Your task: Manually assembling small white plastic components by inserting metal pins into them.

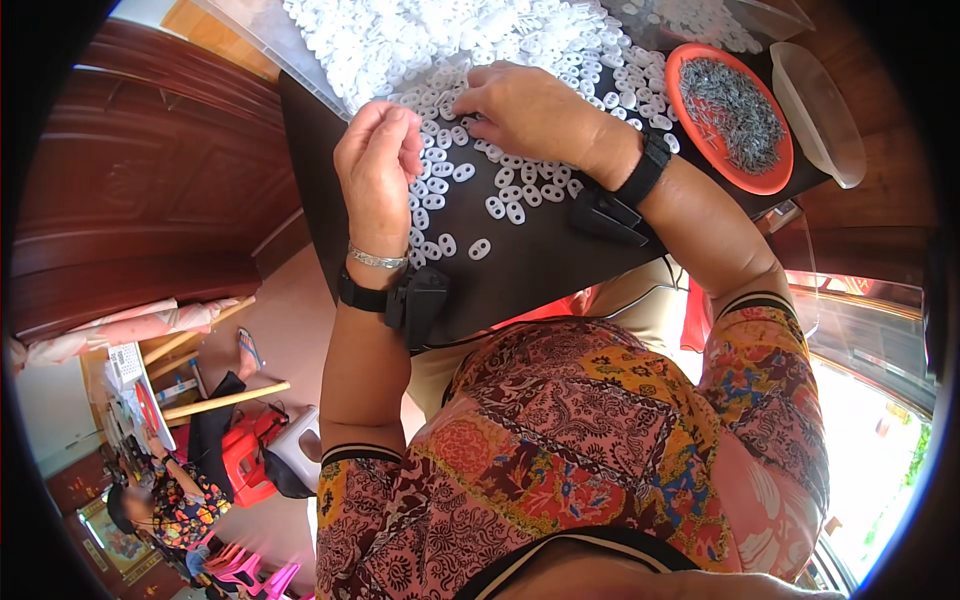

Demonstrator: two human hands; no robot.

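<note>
White pieces (460, 135) beneath right fingers (482, 98)

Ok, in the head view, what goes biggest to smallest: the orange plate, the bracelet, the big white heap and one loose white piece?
Largest to smallest:
1. white heap, though the picture's top edge cuts it off
2. orange plate
3. bracelet
4. loose white piece

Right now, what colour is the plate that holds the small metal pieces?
The plate is orange-red; it shows best in the head view.
</note>
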